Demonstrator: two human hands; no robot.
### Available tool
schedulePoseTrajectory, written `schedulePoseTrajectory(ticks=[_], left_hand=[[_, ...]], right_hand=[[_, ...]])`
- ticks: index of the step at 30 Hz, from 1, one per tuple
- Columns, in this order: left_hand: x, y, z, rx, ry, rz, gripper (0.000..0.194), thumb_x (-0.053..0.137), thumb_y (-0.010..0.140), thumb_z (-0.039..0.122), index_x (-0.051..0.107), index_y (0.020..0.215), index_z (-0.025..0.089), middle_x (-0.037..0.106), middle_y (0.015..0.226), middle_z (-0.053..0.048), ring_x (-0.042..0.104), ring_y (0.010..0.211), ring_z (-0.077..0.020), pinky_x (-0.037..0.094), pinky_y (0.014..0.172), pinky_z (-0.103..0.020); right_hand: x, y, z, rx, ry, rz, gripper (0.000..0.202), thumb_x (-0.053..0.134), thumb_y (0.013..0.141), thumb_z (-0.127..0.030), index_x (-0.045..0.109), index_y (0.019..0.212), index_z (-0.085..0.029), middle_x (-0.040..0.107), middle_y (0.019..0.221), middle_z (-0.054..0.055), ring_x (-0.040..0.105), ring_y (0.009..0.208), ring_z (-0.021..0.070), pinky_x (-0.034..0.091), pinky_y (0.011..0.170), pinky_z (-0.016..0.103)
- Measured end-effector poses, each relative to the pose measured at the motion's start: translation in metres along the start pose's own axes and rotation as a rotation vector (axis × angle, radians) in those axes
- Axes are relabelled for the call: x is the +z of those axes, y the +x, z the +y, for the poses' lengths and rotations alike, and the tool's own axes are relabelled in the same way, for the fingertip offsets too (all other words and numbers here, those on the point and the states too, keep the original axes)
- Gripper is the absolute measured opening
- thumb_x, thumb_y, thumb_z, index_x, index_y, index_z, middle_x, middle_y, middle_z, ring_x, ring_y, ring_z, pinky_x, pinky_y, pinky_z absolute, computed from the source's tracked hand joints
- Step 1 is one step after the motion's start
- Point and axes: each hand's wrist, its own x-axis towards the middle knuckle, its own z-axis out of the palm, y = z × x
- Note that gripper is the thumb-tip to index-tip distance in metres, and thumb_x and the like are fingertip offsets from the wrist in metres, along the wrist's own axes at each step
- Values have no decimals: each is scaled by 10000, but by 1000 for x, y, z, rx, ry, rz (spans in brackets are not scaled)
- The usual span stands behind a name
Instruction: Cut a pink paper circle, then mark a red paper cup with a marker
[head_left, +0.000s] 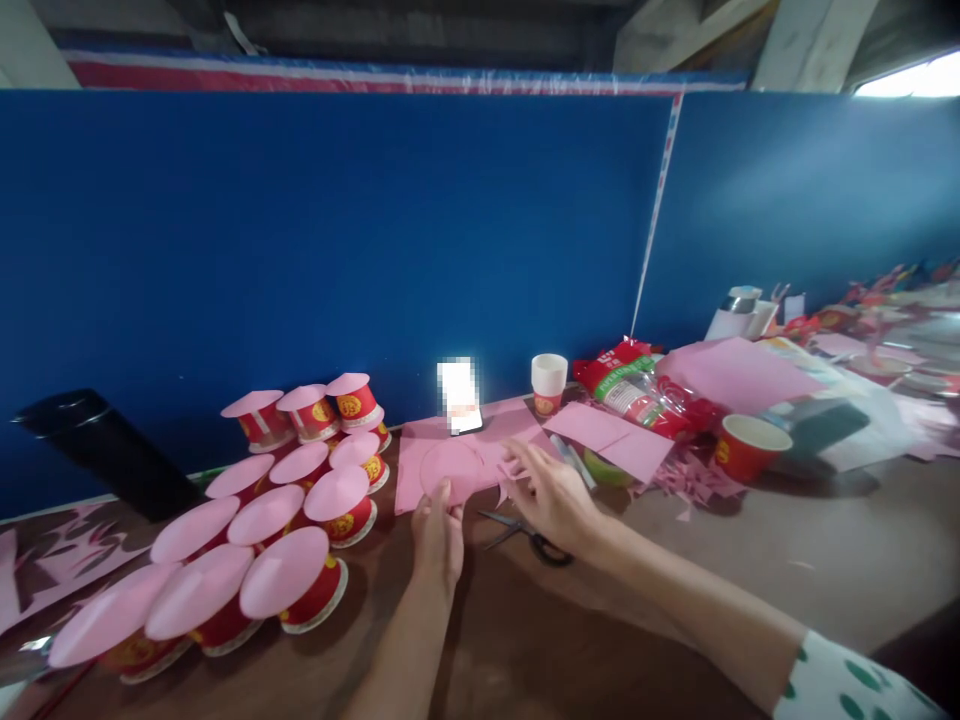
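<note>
My left hand (pixel 439 535) pinches the lower edge of a round pink paper disc (pixel 448 470), held over pink sheets (pixel 517 422) by the wall. My right hand (pixel 551 495) is raised just right of the disc, fingers apart and curved, with small pink scraps near the fingertips. Black-handled scissors (pixel 546 548) lie on the brown table under my right hand, blades pointing left. To the left stand several upturned red cups (pixel 319 598), each topped with a pink paper disc (pixel 285 572).
A phone (pixel 459 395) stands against the blue wall. A white cup (pixel 549 375), a red plastic bag (pixel 626 385), an upright red cup (pixel 750 448) and paper scraps (pixel 694 478) lie to the right. A black bottle (pixel 112 455) leans at the left.
</note>
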Motion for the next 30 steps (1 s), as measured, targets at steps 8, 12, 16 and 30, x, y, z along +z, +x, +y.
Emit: schedulePoseTrajectory(ticks=[8, 12, 16, 30], left_hand=[[-1, 2, 2, -12, -22, -46, 123, 639, 649, 136, 524, 691, 149, 589, 694, 10, 568, 668, -91, 467, 653, -232], [-2, 4, 0, -6, -22, -53, 131, 649, 641, 139, 520, 663, 144, 588, 657, 15, 568, 641, -87, 464, 635, -224], [-3, 4, 0, -6, -19, -61, 128, 646, 649, 147, 518, 656, 146, 587, 651, 18, 568, 630, -85, 466, 642, -226], [-1, 1, 1, -1, -42, -60, 130, 649, 644, 123, 532, 697, 143, 602, 712, 3, 578, 696, -93, 475, 646, -223]], right_hand=[[-13, -49, 29, 106, -233, -349, 223, 606, 746, -300, 578, 949, -213, 584, 939, 52, 548, 879, 214, 429, 767, 305], [-17, -56, 26, 37, -218, -415, 216, 597, 767, -286, 597, 976, -231, 587, 979, 52, 535, 928, 213, 419, 812, 308], [-19, -52, 28, 20, -239, -427, 149, 510, 833, -268, 621, 919, -217, 607, 950, 55, 544, 915, 199, 423, 808, 296], [-26, -42, 36, 56, -466, -535, 102, 552, 766, -132, 545, 856, -180, 623, 844, 86, 569, 833, 221, 412, 669, 267]])
